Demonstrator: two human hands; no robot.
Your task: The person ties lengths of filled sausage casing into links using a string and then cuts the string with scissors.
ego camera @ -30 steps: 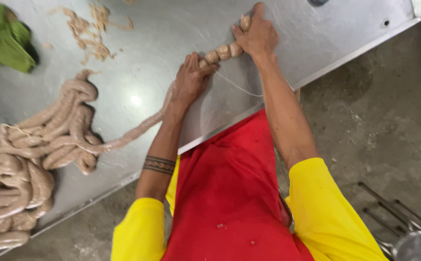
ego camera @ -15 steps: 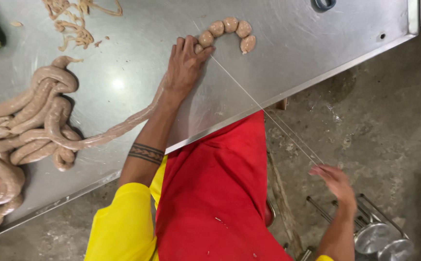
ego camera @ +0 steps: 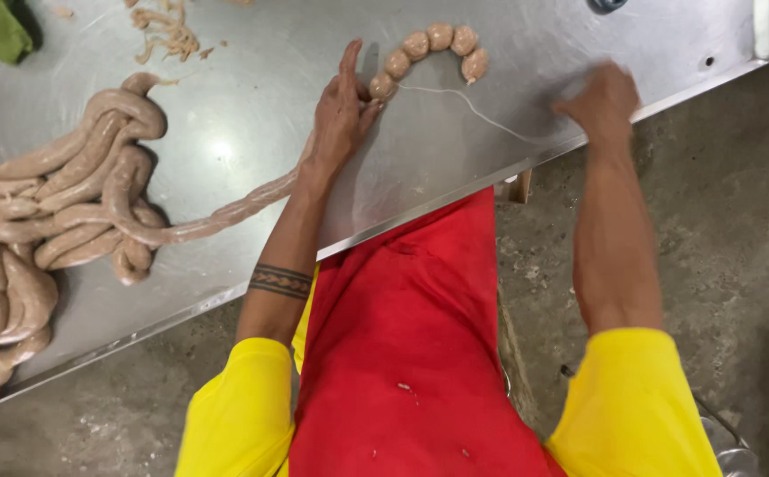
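Two hands on the steel table [ego camera: 225, 53]. Left hand [ego camera: 342, 110] pinches the sausage rope [ego camera: 225, 212] where it meets the tied links [ego camera: 428, 44], fingers closed on casing. Right hand [ego camera: 601, 102], blurred, looks closed on white string [ego camera: 481, 115] at the table edge; can't tell for sure. String runs slack from the pinch to that hand. Best to keep the pinch firm and the string snug at the joint. Left forearm angled in, wrist flat; right arm straight, hand palm-down.
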